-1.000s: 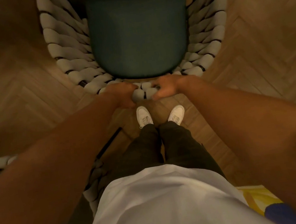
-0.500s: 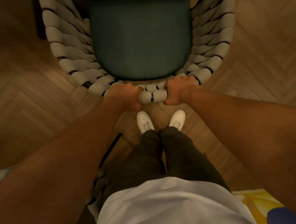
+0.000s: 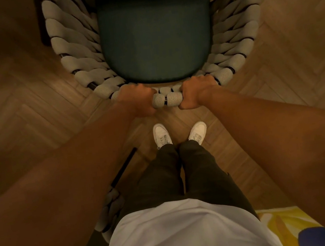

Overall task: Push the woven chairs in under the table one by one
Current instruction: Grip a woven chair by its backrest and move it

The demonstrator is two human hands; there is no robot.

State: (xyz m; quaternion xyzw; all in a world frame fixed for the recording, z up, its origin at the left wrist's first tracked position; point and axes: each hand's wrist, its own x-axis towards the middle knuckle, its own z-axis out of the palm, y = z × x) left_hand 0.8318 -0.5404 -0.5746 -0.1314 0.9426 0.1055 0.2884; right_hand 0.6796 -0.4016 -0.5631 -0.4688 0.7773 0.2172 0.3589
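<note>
1. The person stands over a woven chair [image 3: 84,56], both arms stretched forward and down to the top of its curved backrest.
2. The left hand [image 3: 137,101] is wrapped tight round the top rail, fingers curled over the far side and out of sight, thumb side toward the body.
3. The right hand [image 3: 197,92] grips the same rail in the same closed way; two cord-wrapped rail segments show bare between the two fists.
4. Just beyond the knuckles lies the dark green seat cushion [image 3: 155,35]; the woven cord sides fan out to either side of the hands.
5. The table is not visible; whether the chair's front is already under it cannot be told.
6. Below the hands, nearer the body, are the person's white shoes [image 3: 162,134] on the herringbone wood floor [image 3: 19,114].
7. Handling, as a judgement: the rail looks like a rigid dark frame under thick, soft knitted cord, so the grip is cushioned and unlikely to slip.
8. The chair probably has moderate weight and should slide on the smooth floor under a level push.
9. Holding the rail at its middle with both hands is sound; an uneven push would likely turn the chair.
10. Part of another woven chair [image 3: 109,210] shows beside the left leg, behind the hands.
</note>
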